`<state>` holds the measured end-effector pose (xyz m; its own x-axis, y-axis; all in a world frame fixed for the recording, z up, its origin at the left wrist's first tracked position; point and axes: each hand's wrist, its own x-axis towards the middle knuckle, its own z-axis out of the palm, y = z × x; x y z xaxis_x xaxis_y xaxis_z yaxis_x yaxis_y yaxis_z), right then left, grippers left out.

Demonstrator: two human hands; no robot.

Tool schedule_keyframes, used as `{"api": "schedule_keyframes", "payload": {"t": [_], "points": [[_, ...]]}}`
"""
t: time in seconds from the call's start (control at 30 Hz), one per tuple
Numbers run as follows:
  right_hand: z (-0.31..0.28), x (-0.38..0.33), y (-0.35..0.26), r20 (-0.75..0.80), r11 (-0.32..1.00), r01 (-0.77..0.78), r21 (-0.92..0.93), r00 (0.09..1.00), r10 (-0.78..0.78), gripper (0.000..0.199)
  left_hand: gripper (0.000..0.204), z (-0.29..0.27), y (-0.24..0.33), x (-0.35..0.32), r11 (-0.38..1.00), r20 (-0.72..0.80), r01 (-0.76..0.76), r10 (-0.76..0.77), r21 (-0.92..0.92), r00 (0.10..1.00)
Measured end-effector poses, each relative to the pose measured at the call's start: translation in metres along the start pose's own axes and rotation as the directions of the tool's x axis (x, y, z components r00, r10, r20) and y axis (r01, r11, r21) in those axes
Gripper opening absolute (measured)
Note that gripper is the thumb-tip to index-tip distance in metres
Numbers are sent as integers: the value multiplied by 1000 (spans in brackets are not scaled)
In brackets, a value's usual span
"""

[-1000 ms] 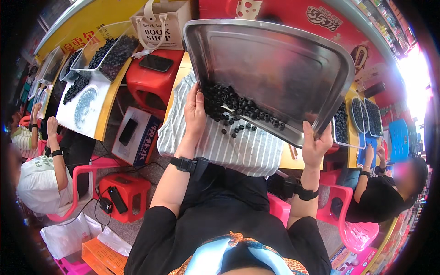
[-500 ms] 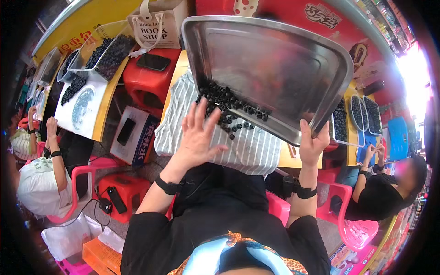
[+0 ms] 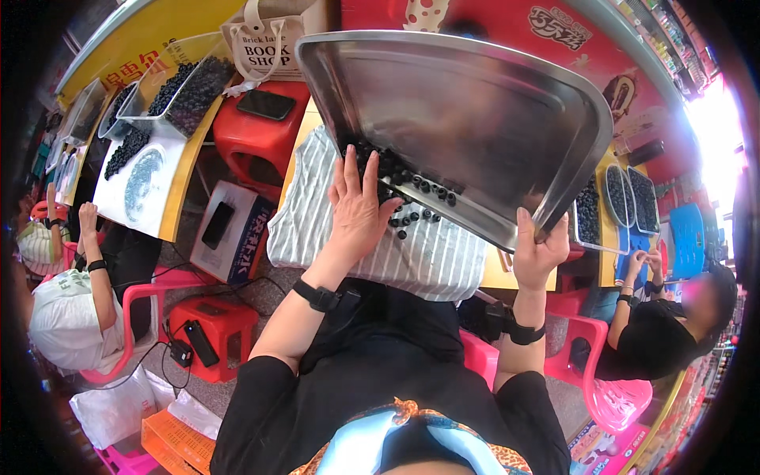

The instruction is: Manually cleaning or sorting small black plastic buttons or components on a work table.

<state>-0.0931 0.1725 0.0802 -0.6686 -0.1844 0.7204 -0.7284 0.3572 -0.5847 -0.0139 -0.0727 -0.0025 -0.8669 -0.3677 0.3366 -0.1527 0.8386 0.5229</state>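
A large metal tray (image 3: pixel 483 119) is tilted, its far side raised and its near edge low over a grey-and-white striped cloth (image 3: pixel 317 229). My right hand (image 3: pixel 541 247) grips the tray's near right corner, thumb on the inner side. Dark blueberries (image 3: pixel 431 188) are gathered in the tray's low left corner, and a few lie on the cloth below the edge. My left hand (image 3: pixel 358 202) is at that corner with its fingers stretched out, touching or just over the blueberries. Its fingertips partly hide the pile.
A red stool (image 3: pixel 253 134) with a phone stands left of the table, beside a canvas bag (image 3: pixel 277 43). Clear boxes of blueberries (image 3: pixel 198 95) sit on the left table, more (image 3: pixel 587 214) on the right. Two people sit at the left, one person (image 3: pixel 657 332) at the right.
My left hand has moved up and slightly right, onto the blueberries at the tray's low corner. The tray has shifted slightly left, still in my right hand.
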Motion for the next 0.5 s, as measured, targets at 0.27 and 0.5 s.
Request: {"api": "schedule_keyframes", "payload": {"t": [0.27, 0.5], "points": [[-2, 6, -12, -1, 987, 154, -51, 988, -154, 30, 79, 2, -7, 3, 998, -95, 6, -12, -66, 995], [-6, -2, -12, -24, 977, 200, -72, 979, -202, 26, 71, 4, -10, 2, 995, -126, -14, 1, -97, 992]]}}
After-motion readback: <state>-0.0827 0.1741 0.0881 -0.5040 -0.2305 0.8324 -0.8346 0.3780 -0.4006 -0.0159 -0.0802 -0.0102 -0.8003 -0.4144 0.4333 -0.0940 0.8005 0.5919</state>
